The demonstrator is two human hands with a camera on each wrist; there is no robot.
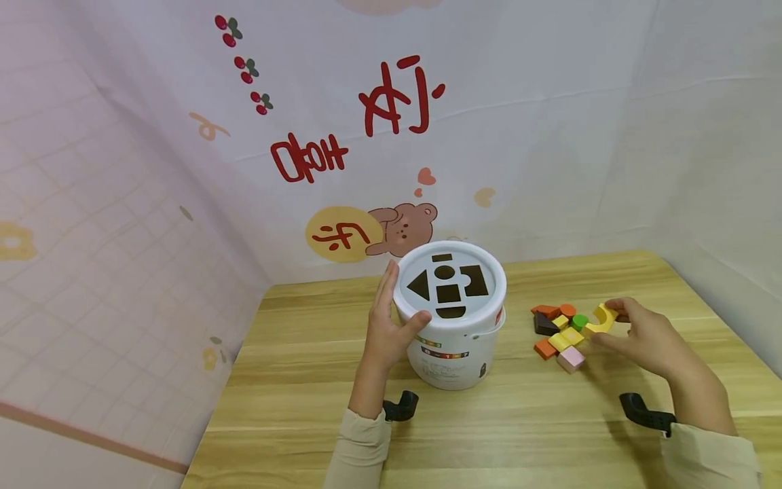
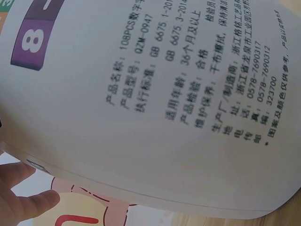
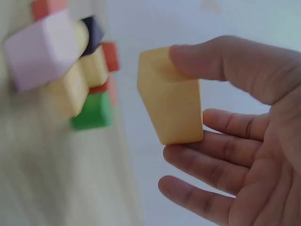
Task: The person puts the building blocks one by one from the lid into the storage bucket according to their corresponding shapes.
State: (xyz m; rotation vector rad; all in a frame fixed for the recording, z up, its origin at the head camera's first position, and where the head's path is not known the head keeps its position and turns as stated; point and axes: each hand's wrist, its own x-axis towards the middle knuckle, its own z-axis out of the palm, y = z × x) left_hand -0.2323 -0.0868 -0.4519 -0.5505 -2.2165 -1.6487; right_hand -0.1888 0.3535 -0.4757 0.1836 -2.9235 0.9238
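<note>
A white bucket (image 1: 453, 370) stands upright, its white lid (image 1: 473, 305) cut with holes of several shapes. Along the bucket's left side my left hand (image 1: 389, 334) rests with fingers extended, the thumb at the lid's front rim. The left wrist view shows the bucket's printed side, with some fingertips (image 2: 42, 200) at the lower left. My right hand (image 1: 650, 339) pinches a yellow arch block (image 3: 174, 110) between thumb and fingers, just right of a cluster of small blocks. In the head view the arch's curved hollow faces left.
Beside the bucket lie loose blocks: a pink block (image 1: 571, 359), a green block (image 1: 580, 322), a dark block (image 1: 545, 324), and several orange and yellow ones. The bucket's handle (image 1: 491, 331) hangs at its right. A patterned cloth wall (image 1: 537, 170) rises behind the wooden table (image 1: 489, 441).
</note>
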